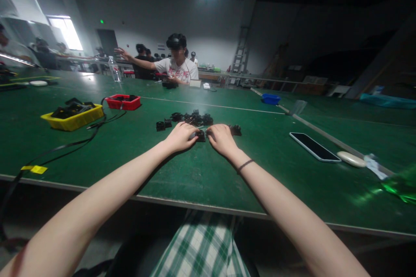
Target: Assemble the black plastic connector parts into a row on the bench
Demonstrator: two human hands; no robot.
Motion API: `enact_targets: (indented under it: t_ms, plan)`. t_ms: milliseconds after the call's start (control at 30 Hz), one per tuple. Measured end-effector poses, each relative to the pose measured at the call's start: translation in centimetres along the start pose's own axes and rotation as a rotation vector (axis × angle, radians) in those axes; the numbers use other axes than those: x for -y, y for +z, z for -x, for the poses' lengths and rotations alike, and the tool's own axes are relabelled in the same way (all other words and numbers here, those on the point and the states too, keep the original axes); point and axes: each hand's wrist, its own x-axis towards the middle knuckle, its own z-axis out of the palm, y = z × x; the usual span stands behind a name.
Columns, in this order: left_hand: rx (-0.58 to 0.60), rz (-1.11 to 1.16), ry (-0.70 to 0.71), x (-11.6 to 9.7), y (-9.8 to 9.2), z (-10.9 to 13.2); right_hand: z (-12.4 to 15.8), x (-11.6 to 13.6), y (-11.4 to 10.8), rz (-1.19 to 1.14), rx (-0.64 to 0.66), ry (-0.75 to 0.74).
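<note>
A black part is touched by the left hand, the right hand placed beside it. More parts are heaped beyond both hands; a yellow basket is set to their left, a phone to their right.

Red capitals, too blurred for a sure reading, across the white shirt of the person opposite

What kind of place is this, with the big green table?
It looks like a workshop or small factory. The big green table has little black parts heaped on it, and a yellow bin and a red bin hold more dark pieces.
</note>
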Motion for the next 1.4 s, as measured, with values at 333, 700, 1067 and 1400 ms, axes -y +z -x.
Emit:
enact_targets:
  t_ms: [333, 700, 1067, 1400]
  plan:
    - [0.000, -0.007, 0.022, 0.05, 0.04, -0.10, 0.20, -0.01, -0.26, 0.004, 0.028, -0.024]
    - [-0.007, -0.014, 0.039, 0.20, 0.22, -0.16, 0.23, 0.13, -0.63, 0.027, 0.023, -0.004]
    - [-0.005, -0.012, 0.032, 0.30, 0.28, -0.12, 0.27, 0.18, -0.52, -0.014, 0.028, 0.018]
    - [-0.008, -0.006, 0.020, 0.42, 0.25, 0.09, 0.16, 0.43, -0.42, 0.002, 0.039, 0.022]
